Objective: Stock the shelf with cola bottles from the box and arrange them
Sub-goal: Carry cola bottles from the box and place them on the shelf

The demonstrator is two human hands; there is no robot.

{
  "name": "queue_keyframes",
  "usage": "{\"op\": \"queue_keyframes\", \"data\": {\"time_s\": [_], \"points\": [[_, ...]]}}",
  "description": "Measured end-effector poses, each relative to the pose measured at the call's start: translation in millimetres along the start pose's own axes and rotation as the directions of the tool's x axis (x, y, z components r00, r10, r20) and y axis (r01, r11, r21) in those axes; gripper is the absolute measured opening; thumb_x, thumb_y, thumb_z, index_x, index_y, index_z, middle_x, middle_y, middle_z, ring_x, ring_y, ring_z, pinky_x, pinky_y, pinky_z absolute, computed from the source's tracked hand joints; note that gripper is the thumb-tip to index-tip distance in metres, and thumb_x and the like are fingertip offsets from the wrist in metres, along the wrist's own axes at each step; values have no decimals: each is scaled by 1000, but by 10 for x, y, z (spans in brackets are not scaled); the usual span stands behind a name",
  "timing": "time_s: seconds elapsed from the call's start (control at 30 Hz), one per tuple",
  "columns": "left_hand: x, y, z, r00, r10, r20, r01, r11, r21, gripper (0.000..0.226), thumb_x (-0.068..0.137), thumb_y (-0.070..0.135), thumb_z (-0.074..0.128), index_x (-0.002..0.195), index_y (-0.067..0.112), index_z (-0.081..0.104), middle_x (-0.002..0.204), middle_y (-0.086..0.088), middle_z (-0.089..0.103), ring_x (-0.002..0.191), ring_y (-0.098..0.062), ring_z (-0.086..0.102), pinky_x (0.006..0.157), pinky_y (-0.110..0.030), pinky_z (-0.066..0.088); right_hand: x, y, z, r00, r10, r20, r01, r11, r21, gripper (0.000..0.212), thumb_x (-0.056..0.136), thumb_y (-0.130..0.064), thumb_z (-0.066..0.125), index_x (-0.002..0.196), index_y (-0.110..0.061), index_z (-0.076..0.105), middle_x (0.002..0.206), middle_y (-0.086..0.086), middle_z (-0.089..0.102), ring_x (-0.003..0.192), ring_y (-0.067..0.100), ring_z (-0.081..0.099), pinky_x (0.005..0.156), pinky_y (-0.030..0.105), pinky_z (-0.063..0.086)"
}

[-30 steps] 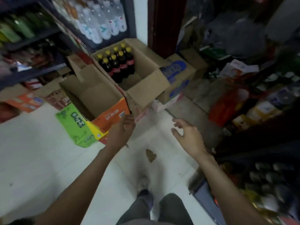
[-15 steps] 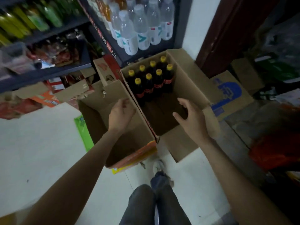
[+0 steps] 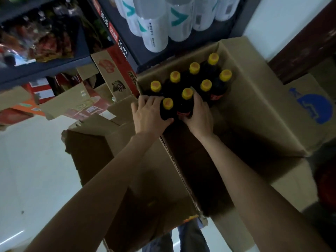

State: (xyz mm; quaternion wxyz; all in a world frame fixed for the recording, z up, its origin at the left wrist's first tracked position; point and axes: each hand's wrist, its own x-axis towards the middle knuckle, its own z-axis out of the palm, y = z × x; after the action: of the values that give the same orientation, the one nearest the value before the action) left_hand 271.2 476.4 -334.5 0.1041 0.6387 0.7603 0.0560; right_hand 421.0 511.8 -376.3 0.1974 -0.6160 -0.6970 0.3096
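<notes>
Shelf (image 3: 112,20): dark racking above my box, clear water bottles (image 3: 154,30) on it.
Box (image 3: 258,113): open cardboard, on the floor below the shelf.
Cola bottles (image 3: 205,77): eight yellow-capped, upright at the box's far end.
Left hand (image 3: 148,115): I curl it round the nearest bottle (image 3: 167,106).
Right hand (image 3: 199,115): wrapped round the adjacent bottle (image 3: 187,99).

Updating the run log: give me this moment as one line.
stage: picking from box | left hand: grips front-left cola bottle | right hand: grips neighbouring bottle | eight yellow caps visible
</notes>
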Motion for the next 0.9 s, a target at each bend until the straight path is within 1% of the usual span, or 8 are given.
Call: {"op": "queue_keyframes", "data": {"time_s": [0.13,0.3,0.43,0.6,0.67,0.73,0.83,0.9], "points": [[123,66,65,999,-19,27,16,995,96,53,79,50,68,122,25,51,123,1,60,121,-24,37,97,-39,22,127,50,186,998,35,-61,-42,993,-114,81,78,-29,77,143,-17,31,140,5,50,123,31,47,83,42,47],[115,41,-29,999,42,13,-42,999,21,43,80,47,69,114,24,57,114,2,62,118,-23,39,93,-38,18,-87,26,47,984,33,-175,-32,999,9,75,69,-26,84,132,-12,45,128,7,57,118,27,50,89,41,46],[-60,6,-253,968,222,-119,-244,943,-224,40,79,45,68,109,21,61,114,0,63,121,-23,42,95,-42,23,-436,-182,-466,956,82,-283,7,954,301,70,65,-22,88,122,-7,48,120,2,55,116,13,50,95,14,39],[-326,314,-1094,857,454,-244,-482,534,-695,34,88,41,60,117,24,55,127,27,50,135,-14,39,109,-51,33,-1009,-434,-1310,927,195,-320,25,820,572,66,66,-28,86,119,-20,49,122,11,54,117,23,55,96,46,49],[-474,566,-1428,814,528,-242,-464,342,-817,29,93,36,56,118,22,53,128,16,54,131,-21,46,109,-48,36,-1321,-556,-1620,901,230,-368,19,826,563,65,65,-33,84,119,-37,48,123,6,53,117,21,54,97,47,48],[-653,842,-1690,782,588,-207,-427,264,-865,23,94,29,52,117,23,51,121,1,59,121,-20,53,104,-41,41,-1658,-652,-1876,866,241,-438,39,842,538,70,65,-33,84,123,-44,45,124,4,53,119,22,53,97,51,47],[-990,1211,-1926,756,634,-164,-369,205,-907,19,93,24,48,112,26,48,109,15,60,107,-4,56,94,-19,40,-2212,-734,-2180,815,270,-512,42,855,517,73,70,-29,82,132,-30,45,126,5,54,122,23,51,100,53,43],[-1237,1445,-2004,725,670,-161,-358,167,-919,15,92,25,47,106,20,51,101,15,60,100,-6,58,91,-19,40,-2621,-775,-2347,778,314,-545,21,853,521,75,71,-24,81,136,-18,45,128,5,56,122,21,53,103,51,42]]}}
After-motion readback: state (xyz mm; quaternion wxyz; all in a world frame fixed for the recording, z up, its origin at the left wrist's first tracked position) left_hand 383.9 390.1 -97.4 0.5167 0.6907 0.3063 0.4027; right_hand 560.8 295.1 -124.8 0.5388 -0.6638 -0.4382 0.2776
